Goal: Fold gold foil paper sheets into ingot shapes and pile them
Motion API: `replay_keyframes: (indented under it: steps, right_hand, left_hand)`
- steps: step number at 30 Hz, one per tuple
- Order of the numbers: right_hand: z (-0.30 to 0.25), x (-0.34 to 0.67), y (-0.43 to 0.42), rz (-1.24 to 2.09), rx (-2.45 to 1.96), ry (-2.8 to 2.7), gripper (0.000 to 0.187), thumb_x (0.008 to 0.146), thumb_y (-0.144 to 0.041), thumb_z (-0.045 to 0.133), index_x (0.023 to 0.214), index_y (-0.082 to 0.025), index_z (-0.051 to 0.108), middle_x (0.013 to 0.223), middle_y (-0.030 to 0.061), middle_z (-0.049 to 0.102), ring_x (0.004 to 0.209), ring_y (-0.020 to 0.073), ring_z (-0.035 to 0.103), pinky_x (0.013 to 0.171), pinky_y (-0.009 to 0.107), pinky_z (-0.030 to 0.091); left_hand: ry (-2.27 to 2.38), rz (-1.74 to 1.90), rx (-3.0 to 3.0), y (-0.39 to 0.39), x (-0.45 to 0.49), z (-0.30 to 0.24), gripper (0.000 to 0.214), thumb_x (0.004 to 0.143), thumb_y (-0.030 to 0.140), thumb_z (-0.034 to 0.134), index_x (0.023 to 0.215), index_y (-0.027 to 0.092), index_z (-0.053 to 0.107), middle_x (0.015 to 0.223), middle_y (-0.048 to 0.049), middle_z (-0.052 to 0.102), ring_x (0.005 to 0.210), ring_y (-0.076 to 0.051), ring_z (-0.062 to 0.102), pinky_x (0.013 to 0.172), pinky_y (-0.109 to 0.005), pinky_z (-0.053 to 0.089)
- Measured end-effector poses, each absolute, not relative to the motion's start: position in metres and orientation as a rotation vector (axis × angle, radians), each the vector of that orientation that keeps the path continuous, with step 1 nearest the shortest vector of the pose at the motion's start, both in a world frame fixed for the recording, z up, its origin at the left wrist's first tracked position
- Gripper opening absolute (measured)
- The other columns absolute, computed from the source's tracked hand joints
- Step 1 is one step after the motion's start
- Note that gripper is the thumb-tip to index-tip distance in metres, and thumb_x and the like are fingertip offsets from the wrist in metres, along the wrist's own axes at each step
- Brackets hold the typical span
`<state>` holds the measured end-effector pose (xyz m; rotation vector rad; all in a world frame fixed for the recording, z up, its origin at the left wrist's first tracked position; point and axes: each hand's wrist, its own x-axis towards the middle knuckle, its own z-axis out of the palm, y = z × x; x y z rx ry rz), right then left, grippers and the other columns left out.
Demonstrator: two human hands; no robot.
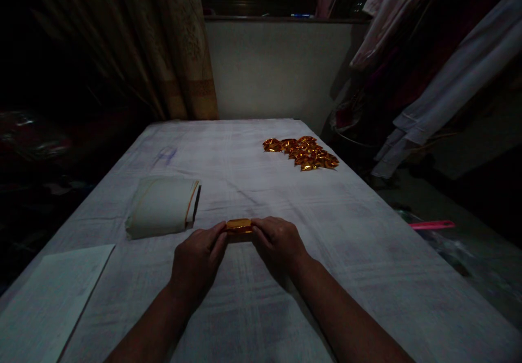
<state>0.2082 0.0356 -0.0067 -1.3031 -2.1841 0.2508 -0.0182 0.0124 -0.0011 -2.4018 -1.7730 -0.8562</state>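
Note:
A small gold foil piece (238, 225) lies on the white cloth-covered table (367, 254), folded into a short strip. My left hand (198, 260) pinches its left end with curled fingers. My right hand (277, 241) pinches its right end the same way. Both hands rest on the cloth near the table's middle. A pile of several finished gold foil shapes (304, 152) sits at the far right of the table, well away from my hands.
A stack of pale paper sheets (163, 205) lies left of my hands. A flat white sheet (49, 298) sits at the near left corner. A curtain (171, 48) hangs at the back left, clothes (428, 69) hang at the right. A pink object (432, 225) lies beyond the right edge.

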Motion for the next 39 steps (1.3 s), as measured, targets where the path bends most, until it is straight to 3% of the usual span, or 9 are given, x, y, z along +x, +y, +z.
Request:
replay_keyframes:
  steps: [6,12,19,26,39]
  right_hand:
    - [-0.005,0.206,0.035,0.358,-1.432,-2.128,0.029,0.091,-0.015,0.057,0.111,-0.024,0.075,0.103,0.0052,0.079,0.092,0.0199,0.072,0.085,0.030,0.053]
    - [0.002,0.203,0.033,0.453,-1.513,-2.116,0.024,0.093,-0.023,0.057,0.107,-0.025,0.077,0.100,0.0043,0.079,0.090,0.0189,0.072,0.082,0.029,0.052]
    - [0.003,0.202,0.032,0.380,-1.561,-2.122,0.021,0.093,-0.024,0.058,0.094,-0.026,0.078,0.086,0.0037,0.077,0.080,0.0191,0.071,0.071,0.028,0.047]
    - [-0.001,0.202,0.032,0.372,-1.469,-2.051,0.020,0.091,-0.023,0.057,0.087,-0.024,0.077,0.083,0.0039,0.076,0.077,0.0188,0.069,0.071,0.028,0.047]
    - [-0.005,0.202,0.033,0.369,-1.434,-2.024,0.020,0.091,-0.023,0.056,0.082,-0.022,0.074,0.079,0.0037,0.074,0.073,0.0170,0.067,0.069,0.028,0.046]
  left_hand:
    - [-2.080,-0.981,-2.331,0.015,-0.020,-0.002,0.036,0.095,0.043,0.049,0.104,0.025,0.079,0.091,-0.0049,0.080,0.078,-0.022,0.075,0.073,-0.032,0.057]
    - [-2.200,-1.046,-2.332,0.015,-0.019,0.000,0.036,0.090,0.046,0.051,0.100,0.025,0.079,0.095,-0.0043,0.081,0.084,-0.024,0.075,0.078,-0.035,0.057]
    - [-2.104,-1.062,-2.379,0.015,-0.020,0.002,0.036,0.094,0.046,0.048,0.100,0.024,0.077,0.094,-0.0042,0.080,0.082,-0.023,0.075,0.077,-0.034,0.057]
    - [-1.903,-0.876,-2.393,0.014,-0.018,0.008,0.038,0.099,0.043,0.042,0.095,0.022,0.074,0.090,-0.0065,0.077,0.080,-0.022,0.071,0.073,-0.031,0.053]
    - [-2.047,-0.880,-2.420,0.014,-0.017,0.008,0.040,0.098,0.044,0.041,0.086,0.022,0.072,0.083,-0.0040,0.076,0.074,-0.021,0.070,0.067,-0.031,0.049]
